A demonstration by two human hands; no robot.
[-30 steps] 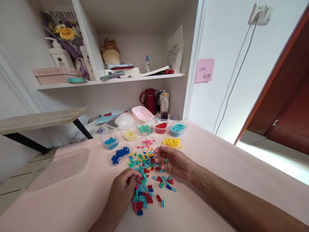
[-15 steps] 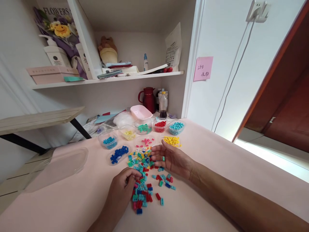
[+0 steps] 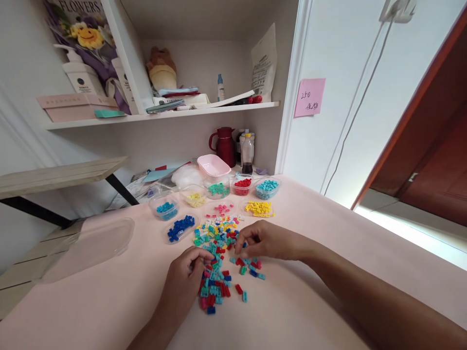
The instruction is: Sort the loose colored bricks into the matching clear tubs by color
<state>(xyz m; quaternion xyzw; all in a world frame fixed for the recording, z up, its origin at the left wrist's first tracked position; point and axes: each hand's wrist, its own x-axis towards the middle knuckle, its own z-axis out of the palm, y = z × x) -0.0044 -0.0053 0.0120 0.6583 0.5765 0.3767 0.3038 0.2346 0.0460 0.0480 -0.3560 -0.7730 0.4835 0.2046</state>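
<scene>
A loose pile of small toy building bricks (image 3: 216,287) in red, teal, blue, green and yellow lies on the pink table. At the pile's left side rests my left hand (image 3: 185,272), its thumb and forefinger closed at the bricks; whatever is between them is hidden. My right hand (image 3: 264,240) is palm down at the pile's right side, fingers bent and fingertips close together over the bricks. I cannot make out what they pinch. Just beyond the pile are clear tubs of dark blue bricks (image 3: 181,228), pink bricks (image 3: 223,209) and yellow bricks (image 3: 259,208).
Farther back stand tubs of blue bricks (image 3: 166,210), pale yellow bricks (image 3: 196,199), green bricks (image 3: 218,190), red bricks (image 3: 242,186) and turquoise bricks (image 3: 267,188). Behind them are a pink basin (image 3: 213,165), a red jug (image 3: 225,148) and a bottle (image 3: 247,153). A clear lid (image 3: 87,253) lies left.
My right hand has turned from palm sideways with fingers spread to palm down, its fingers bending onto the pile's right side. My left hand stays nearly in place. The view has shifted slightly.
</scene>
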